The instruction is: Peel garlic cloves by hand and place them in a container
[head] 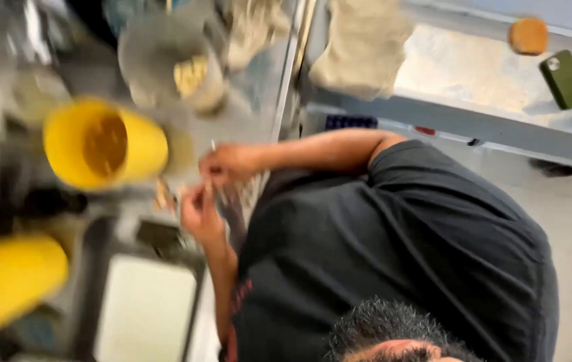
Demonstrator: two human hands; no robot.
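The wearer's own hands were out of view. A black-shirted co-worker's two hands (211,188) pinched something small and blurred, a round yellow plastic tub (105,144) at their nine o'clock.

I see two bright yellow plastic buckets (105,144) (8,278), a person's plain black short-sleeved shirt (400,248), a dark green flat rectangular phone (565,79) and a round orange sponge-like disc (528,35).

Own hands out of frame; a co-worker's hands (222,164) pinch close together.
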